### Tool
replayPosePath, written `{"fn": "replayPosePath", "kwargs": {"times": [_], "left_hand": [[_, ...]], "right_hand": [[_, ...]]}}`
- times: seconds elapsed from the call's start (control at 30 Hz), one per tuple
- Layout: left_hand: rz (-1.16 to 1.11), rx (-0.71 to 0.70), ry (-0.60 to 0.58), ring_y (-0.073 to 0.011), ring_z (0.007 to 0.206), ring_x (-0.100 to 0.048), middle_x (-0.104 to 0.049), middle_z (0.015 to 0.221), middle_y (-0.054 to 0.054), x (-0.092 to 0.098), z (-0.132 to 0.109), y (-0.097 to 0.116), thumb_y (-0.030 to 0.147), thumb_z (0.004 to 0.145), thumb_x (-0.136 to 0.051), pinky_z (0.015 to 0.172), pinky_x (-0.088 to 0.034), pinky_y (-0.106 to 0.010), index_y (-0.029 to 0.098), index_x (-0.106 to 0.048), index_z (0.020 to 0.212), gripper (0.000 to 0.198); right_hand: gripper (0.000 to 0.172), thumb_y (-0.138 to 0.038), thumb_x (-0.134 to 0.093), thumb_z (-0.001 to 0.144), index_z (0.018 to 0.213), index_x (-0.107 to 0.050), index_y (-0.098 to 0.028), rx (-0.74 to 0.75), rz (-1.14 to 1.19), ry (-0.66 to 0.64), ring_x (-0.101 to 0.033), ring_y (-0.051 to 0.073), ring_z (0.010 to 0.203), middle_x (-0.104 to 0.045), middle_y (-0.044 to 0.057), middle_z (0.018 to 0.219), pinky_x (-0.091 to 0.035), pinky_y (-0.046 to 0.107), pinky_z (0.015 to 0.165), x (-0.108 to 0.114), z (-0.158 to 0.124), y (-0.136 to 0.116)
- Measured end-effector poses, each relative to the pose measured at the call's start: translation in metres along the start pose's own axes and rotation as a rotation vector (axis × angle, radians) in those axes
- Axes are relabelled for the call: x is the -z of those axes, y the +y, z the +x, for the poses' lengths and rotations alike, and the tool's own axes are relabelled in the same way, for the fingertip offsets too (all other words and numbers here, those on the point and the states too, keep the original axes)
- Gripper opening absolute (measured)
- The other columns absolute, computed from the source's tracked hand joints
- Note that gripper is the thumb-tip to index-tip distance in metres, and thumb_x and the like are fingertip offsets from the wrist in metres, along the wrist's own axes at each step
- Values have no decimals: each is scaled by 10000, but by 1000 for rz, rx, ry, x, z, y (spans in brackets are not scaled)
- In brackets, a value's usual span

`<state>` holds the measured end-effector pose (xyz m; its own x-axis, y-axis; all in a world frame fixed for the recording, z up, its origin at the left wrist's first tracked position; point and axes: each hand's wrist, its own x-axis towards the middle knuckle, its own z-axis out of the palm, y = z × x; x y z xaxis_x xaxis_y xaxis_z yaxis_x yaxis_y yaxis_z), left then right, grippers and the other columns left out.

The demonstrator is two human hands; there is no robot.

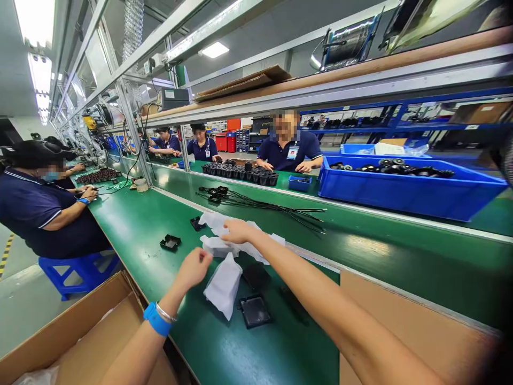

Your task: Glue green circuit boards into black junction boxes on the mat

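Note:
My right hand [236, 232] reaches over crumpled white wrapping [254, 248] near the rail; its fingertips touch or hover just above it, and whether they grip it cannot be made out. My left hand [195, 267] is curled above the green bench, left of a white wrapped piece [224, 286]; anything between its fingers is too small to tell. A square black part [255, 311] lies in front of the wrapping, with another dark part [256, 276] behind it. Farther left sits an open black housing [170, 243]; a smaller black part [196, 223] is beside the wrapping.
Beyond the rail [312, 253] lie black cables [272, 206]. A blue bin [409, 187] of black parts stands at right. An open cardboard box [60, 321] is at lower left. People sit across the bench and at left.

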<state>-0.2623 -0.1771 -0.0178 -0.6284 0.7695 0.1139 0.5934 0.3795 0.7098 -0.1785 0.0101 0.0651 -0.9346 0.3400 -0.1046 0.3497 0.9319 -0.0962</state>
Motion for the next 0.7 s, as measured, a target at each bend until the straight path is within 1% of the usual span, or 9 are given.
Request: {"fn": "replayPosePath", "kwargs": {"times": [0.1,0.13,0.2,0.27,0.33,0.4,0.5,0.6,0.7], "left_hand": [[34,34,-155,-155,802,-624,-636,954,-43,-11,-8,0,339,918,-571,730,-537,-339,135,-612,998,223],[38,49,-175,-156,805,-626,-636,968,-46,-15,-11,-1,333,921,-569,726,-541,-337,137,-610,1015,222],[33,76,-166,-162,825,-628,-633,999,-53,-20,-12,-2,328,925,-564,732,-544,-342,138,-603,1048,230],[11,99,-106,-171,857,-627,-626,1033,-61,-20,-8,-3,329,928,-558,753,-543,-357,140,-593,1079,244],[-20,110,-20,-179,884,-625,-620,1059,-67,-16,1,-3,330,931,-552,770,-540,-369,143,-586,1098,254],[-55,103,69,-185,902,-622,-615,1077,-71,-9,15,1,331,931,-552,782,-538,-378,144,-581,1113,262],[-113,65,188,-193,919,-620,-610,1094,-74,9,40,12,331,927,-557,791,-536,-388,143,-576,1127,275],[-175,25,313,-198,936,-617,-605,1109,-78,31,66,29,331,925,-561,800,-534,-395,143,-572,1136,282],[-246,-27,424,-196,926,-617,-606,1099,-76,51,87,48,334,925,-560,794,-534,-391,143,-574,1128,280]], "right_hand": [[310,-348,-551,922,1167,-566,-159,-34,27,-10,-595,200,981,-582,80,1162,-517,400,831,-6,0,-1],[301,-346,-546,925,1162,-569,-163,-51,33,5,-594,198,981,-583,80,1164,-516,398,834,-7,-1,0],[294,-344,-540,929,1163,-570,-169,-87,45,53,-590,196,992,-579,83,1174,-512,400,844,-5,-3,4],[298,-347,-541,927,1162,-571,-165,-124,57,105,-589,201,997,-579,82,1174,-510,404,846,4,-4,11],[301,-355,-543,925,1151,-578,-159,-155,71,151,-591,207,991,-584,75,1164,-512,401,840,18,-5,17],[297,-360,-542,924,1138,-586,-157,-181,83,191,-592,209,986,-589,69,1155,-513,397,837,34,-6,22],[289,-359,-538,927,1132,-588,-161,-225,89,243,-591,206,991,-590,72,1155,-509,396,846,52,-10,26],[291,-354,-535,930,1147,-579,-165,-281,82,268,-589,200,996,-584,82,1166,-506,403,853,58,-16,28],[309,-347,-537,929,1185,-559,-175,-314,82,264,-582,202,1013,-568,89,1196,-503,415,862,54,-19,29]]}}
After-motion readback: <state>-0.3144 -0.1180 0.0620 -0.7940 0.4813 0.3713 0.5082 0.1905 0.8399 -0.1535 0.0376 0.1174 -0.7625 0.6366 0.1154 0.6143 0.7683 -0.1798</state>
